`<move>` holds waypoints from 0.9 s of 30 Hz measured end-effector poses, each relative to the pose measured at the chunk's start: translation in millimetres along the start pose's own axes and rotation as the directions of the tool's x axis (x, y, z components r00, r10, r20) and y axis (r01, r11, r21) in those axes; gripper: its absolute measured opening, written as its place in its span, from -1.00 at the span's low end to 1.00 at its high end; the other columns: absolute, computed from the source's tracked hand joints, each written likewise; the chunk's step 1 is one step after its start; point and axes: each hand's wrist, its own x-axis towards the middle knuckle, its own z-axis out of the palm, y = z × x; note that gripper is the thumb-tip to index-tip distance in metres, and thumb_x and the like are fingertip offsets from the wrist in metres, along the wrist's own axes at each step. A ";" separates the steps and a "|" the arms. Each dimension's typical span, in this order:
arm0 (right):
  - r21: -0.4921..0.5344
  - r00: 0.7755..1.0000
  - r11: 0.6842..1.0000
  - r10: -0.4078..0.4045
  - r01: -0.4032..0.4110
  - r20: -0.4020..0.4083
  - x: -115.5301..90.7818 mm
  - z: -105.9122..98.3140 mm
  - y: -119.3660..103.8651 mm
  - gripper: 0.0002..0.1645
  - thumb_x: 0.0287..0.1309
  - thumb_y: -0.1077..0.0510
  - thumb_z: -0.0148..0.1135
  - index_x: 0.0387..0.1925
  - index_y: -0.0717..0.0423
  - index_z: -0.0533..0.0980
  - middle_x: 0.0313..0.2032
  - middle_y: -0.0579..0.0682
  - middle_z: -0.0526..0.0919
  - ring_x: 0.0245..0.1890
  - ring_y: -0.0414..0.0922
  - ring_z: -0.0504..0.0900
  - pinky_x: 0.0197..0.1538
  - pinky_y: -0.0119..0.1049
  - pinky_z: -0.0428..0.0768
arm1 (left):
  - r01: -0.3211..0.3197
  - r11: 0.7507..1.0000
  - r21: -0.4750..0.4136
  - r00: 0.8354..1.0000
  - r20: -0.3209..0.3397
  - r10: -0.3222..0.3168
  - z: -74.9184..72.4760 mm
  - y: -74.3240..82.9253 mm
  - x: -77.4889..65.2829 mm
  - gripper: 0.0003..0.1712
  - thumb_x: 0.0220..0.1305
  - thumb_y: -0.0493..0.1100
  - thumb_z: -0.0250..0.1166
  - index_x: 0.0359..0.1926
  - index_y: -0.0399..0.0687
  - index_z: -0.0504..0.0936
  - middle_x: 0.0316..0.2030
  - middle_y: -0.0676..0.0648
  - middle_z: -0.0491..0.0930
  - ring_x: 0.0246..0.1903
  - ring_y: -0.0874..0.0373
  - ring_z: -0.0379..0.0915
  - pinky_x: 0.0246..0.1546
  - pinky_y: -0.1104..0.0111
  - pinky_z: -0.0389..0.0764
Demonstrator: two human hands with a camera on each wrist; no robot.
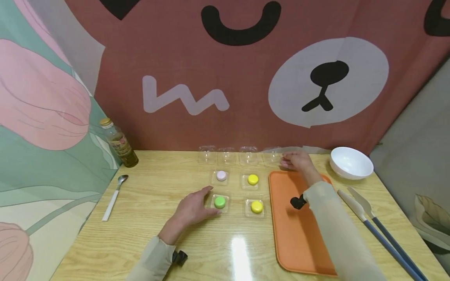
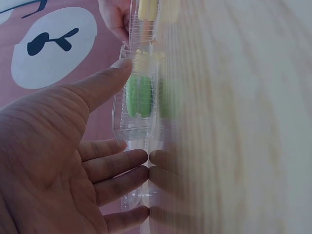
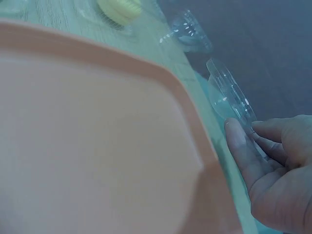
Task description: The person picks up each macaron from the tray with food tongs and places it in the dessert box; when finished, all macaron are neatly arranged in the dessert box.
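My left hand [image 1: 193, 208] lies beside a small clear tray [image 1: 225, 210] that holds a green macaron [image 1: 220, 202]. Its thumb and fingers are spread apart, and in the left wrist view the thumb tip overlaps the tray's rim. At the back of the table my right hand [image 1: 298, 163] pinches a clear plastic lid [image 3: 229, 92] between thumb and fingers. More clear lids [image 1: 249, 156] stand in a row to its left. Nearer me, a pink macaron [image 1: 221, 175] and two yellow macarons, one behind [image 1: 253, 179] and one in front [image 1: 257, 207], sit in similar trays.
Under the right forearm lies an orange tray [image 1: 291, 238]. A white bowl [image 1: 351, 164] stands at the back right, with two blue-handled spreading knives [image 1: 383, 234] before it. On the left are a glass bottle [image 1: 123, 147] and a white-handled spoon [image 1: 114, 201]. Printed cloth hangs behind the table.
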 end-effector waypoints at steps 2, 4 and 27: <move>0.010 1.000 1.000 -0.009 0.009 -0.002 -3.0 -1.7 -2.9 -0.43 0.58 0.12 -0.08 0.44 0.36 0.28 0.28 0.33 0.48 -0.19 -0.26 0.76 0.09 -0.32 0.71 | -0.003 1.000 -0.002 1.000 -0.007 0.003 -1.1 0.8 0.1 0.04 0.00 0.29 0.55 0.44 -0.02 0.40 0.23 -0.19 0.61 0.18 -0.15 0.58 0.10 -0.03 0.64; 0.013 1.000 1.000 -0.022 0.022 0.007 -6.2 -3.7 -5.9 -0.42 0.59 0.11 -0.09 0.45 0.36 0.26 0.29 0.32 0.45 -0.16 -0.26 0.75 0.14 -0.31 0.69 | -0.004 1.000 -0.003 1.000 -0.011 0.004 -1.5 1.4 0.2 0.04 0.00 0.29 0.55 0.44 -0.03 0.40 0.23 -0.20 0.61 0.17 -0.16 0.58 0.10 -0.03 0.64; 0.052 0.991 0.997 -0.064 0.058 0.119 -58.6 27.5 -25.4 -0.44 0.53 0.09 0.06 0.42 0.23 0.35 0.29 0.28 0.48 -0.17 -0.30 0.76 0.21 -0.21 0.64 | 0.000 1.000 0.011 1.000 -0.003 0.000 1.5 0.3 0.2 0.05 -0.01 0.31 0.55 0.43 -0.01 0.41 0.20 -0.17 0.63 0.14 -0.13 0.60 0.04 -0.01 0.65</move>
